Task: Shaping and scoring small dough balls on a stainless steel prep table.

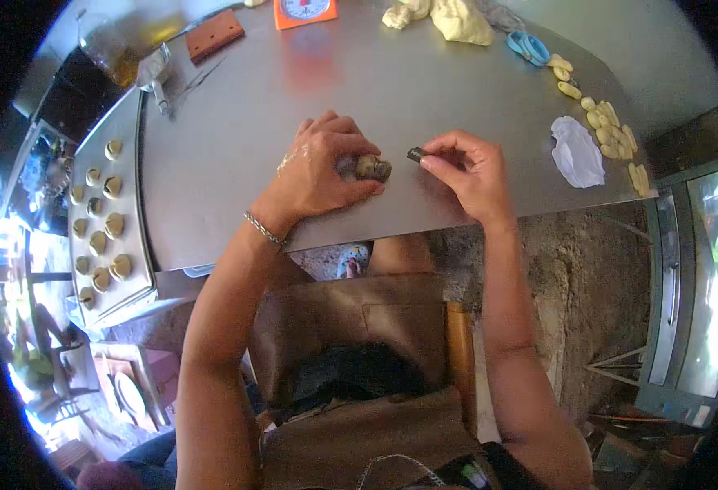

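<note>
My left hand (325, 153), with a chain bracelet at the wrist and pale smears on its back, curls around a small rounded lump (371, 168). The lump looks pale and dark, perhaps dough with a dark filling. Its far side is hidden by my palm and fingers. To the right, my right hand (475, 174) pinches a short dark strip (416, 154) between thumb and fingertips, apart from the lump. Both hands are over the near part of a metal-topped table (230, 159).
At left, a metal tray (133, 202) carries several shaped dough pieces (114, 225). Farther back are a brick (215, 35), an orange dial scale (307, 24) and a dough mass (460, 24). Blue plastic rings (529, 49), a white sheet (578, 153) and small dough pieces (610, 138) lie right.
</note>
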`<state>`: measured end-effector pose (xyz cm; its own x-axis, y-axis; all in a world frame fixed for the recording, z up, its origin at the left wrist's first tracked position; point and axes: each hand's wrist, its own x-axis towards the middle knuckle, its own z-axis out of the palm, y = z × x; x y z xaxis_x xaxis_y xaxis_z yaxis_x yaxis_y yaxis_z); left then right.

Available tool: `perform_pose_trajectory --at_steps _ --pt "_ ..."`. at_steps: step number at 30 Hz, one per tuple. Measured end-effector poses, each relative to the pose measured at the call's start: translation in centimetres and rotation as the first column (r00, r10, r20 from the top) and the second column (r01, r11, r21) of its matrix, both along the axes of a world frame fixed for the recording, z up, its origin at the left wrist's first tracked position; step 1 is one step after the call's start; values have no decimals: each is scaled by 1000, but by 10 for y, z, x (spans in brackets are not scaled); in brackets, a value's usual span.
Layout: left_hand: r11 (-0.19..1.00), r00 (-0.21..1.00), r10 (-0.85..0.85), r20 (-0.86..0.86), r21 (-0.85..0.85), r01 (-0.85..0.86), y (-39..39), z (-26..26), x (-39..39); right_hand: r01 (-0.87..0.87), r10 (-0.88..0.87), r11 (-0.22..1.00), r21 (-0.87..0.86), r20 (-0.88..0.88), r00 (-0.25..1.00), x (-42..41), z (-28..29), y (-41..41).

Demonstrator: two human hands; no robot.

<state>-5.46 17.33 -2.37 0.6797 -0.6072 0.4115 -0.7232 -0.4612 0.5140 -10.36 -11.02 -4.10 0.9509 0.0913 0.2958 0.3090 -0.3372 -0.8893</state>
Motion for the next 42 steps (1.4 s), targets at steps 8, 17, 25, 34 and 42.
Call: perform_pose_trajectory --at_steps 8,17,25,34,42 --pt "997 996 71 -62 -18 -73 -4 17 -24 -12 15 998 57 -53 999 -1 6 5" --pt "965 964 135 -228 -192 -180 91 63 -9 56 -56 998 -14 -22 998 -6 -6 -14" --pt "773 751 635 180 -122 -623 337 99 84 80 -72 989 121 -67 995 5 -22 -20" --pt "662 657 749 -82 57 -748 460 46 183 164 -155 980 109 -89 984 4 -27 -26" --pt "658 642 753 -143 145 -739 481 26 190 211 -207 976 51 -80 975 5 -22 -20"
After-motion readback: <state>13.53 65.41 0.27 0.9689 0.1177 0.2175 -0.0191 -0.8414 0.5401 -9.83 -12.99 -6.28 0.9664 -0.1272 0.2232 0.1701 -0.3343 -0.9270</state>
